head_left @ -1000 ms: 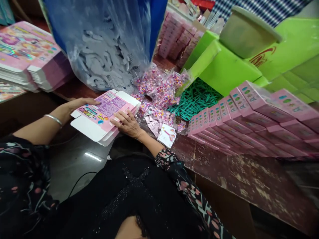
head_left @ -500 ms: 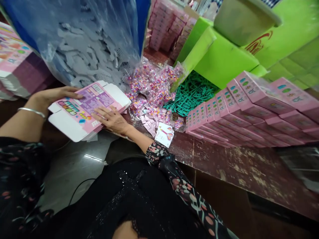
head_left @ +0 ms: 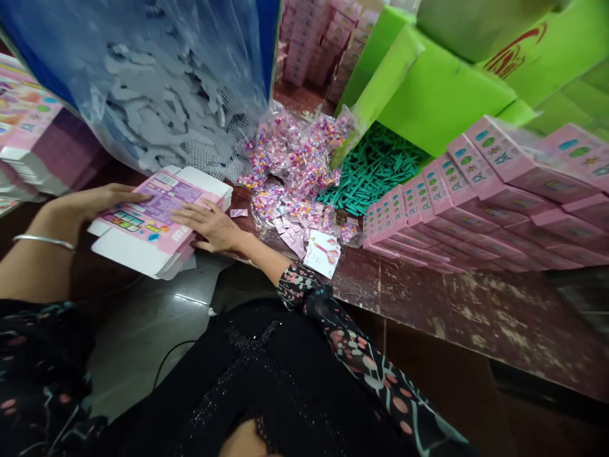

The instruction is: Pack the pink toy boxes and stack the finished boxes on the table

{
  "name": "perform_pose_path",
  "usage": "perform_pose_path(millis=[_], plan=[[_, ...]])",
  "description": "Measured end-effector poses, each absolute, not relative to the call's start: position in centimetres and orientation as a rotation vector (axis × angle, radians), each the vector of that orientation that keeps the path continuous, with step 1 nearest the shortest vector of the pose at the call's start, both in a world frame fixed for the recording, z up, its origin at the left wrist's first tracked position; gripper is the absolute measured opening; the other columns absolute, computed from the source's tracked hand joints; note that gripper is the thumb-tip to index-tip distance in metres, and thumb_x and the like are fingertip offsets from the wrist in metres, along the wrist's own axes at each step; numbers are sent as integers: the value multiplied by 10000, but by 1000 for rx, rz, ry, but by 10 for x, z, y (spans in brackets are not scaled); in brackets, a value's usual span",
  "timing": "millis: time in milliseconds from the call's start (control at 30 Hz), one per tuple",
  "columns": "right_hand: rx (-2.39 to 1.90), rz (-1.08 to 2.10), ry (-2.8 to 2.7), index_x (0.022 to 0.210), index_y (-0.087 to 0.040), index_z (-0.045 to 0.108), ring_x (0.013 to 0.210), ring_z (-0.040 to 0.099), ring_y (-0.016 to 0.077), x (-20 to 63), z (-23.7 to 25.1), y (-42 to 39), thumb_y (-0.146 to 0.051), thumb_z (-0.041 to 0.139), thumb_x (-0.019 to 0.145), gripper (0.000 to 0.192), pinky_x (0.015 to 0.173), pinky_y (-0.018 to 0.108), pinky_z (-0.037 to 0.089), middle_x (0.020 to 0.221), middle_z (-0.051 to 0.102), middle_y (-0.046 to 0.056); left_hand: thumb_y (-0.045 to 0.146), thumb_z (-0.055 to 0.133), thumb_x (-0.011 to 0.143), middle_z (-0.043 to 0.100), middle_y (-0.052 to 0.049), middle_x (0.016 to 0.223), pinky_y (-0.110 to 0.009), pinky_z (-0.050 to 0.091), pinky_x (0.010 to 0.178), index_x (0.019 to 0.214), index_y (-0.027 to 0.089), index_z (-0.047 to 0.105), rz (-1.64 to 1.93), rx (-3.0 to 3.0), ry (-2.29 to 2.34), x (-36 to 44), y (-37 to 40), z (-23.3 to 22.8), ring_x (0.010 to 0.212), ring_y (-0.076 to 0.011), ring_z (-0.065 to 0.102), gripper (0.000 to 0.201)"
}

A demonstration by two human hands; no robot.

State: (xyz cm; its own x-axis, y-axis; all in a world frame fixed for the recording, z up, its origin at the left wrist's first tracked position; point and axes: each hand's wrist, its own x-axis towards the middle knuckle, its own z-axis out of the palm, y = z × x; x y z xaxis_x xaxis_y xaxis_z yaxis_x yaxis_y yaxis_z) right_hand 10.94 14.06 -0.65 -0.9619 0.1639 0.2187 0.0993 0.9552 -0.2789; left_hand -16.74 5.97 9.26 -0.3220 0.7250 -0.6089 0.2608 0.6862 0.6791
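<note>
Head view shows both hands on a small stack of flat pink cartons (head_left: 157,219) that lies at the near edge of the bench (head_left: 476,317), partly hanging over it toward the lap. The left hand (head_left: 90,202) lies flat along the far left side of the stack, palm down, fingers stretched over the top sheet; its grip is wide and holds nothing closed, it only presses. The right hand (head_left: 209,225) rests on the right end of the same sheet with fingers spread, also an open grip that pins and does not pinch.

To do this step well, I think the top carton must be separated alone from the ones under it. The left hand should keep the stack steady while the right fingertips slide only the upper sheet sideways, so that the white flaps (head_left: 124,251) do not catch. Pressing too hard would drag two sheets together. The overhanging part of the stack may tip, so some weight should stay on the bench side.

Just beside the right hand lie small bead packets (head_left: 295,165), and farther right a heap of green sticks (head_left: 375,181) and rows of closed pink boxes (head_left: 476,209). Behind the stack stands a plastic bag of grey pieces (head_left: 166,101).
</note>
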Motion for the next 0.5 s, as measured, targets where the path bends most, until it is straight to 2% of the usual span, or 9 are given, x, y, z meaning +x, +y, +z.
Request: perform_pose_path(millis=[67,167,267,333,400,433,500], plan=[[-250,289,-2931,1893,-103,560,1943,370,361,116,-8,144,-140,669,1117,784,1625,683,125,2015,452,227,560,948,1068,882,9,844,-268,650,578,1525,60,713,552,845,1876,-170,74,89,647,-207,761,717],[-322,265,-2901,1909,-101,530,1933,379,373,119,-15,154,-183,665,1130,795,1614,690,146,2016,455,231,378,917,1126,876,59,834,-216,642,664,1378,73,763,571,1006,1866,-165,97,88,708,-165,759,424],[-345,283,-2885,1890,-81,547,1916,402,389,119,-16,166,-195,709,1099,815,1603,694,177,2008,466,241,223,890,1131,817,105,769,-124,519,701,1266,77,803,503,1353,2044,-148,112,95,747,-114,696,217],[-384,289,-2865,1876,-66,562,1916,396,395,124,-13,169,-179,725,1087,813,1603,693,187,2002,475,244,260,900,1133,844,65,870,-110,435,706,1306,56,809,472,1569,2208,-131,112,99,824,-109,676,282],[-447,295,-2785,1870,-57,568,1921,387,390,136,-10,162,-185,722,1112,784,1607,687,194,1989,494,249,411,855,1176,902,-54,1139,-135,471,803,1413,31,795,465,1732,2309,-109,103,97,992,-149,727,452],[-467,304,-2730,1866,-65,579,1916,398,379,146,-11,156,-200,714,1138,752,1610,678,205,1976,518,246,502,813,1196,897,-129,1286,-175,526,900,1457,23,786,436,1794,2332,-97,97,93,1108,-199,759,546],[-462,350,-2639,1828,-102,637,1863,494,342,170,-15,139,-233,692,1189,654,1602,636,279,1921,603,229,656,761,1188,832,-265,1481,-347,606,1127,1482,6,782,299,1890,2370,-72,83,81,1337,-354,772,714]])
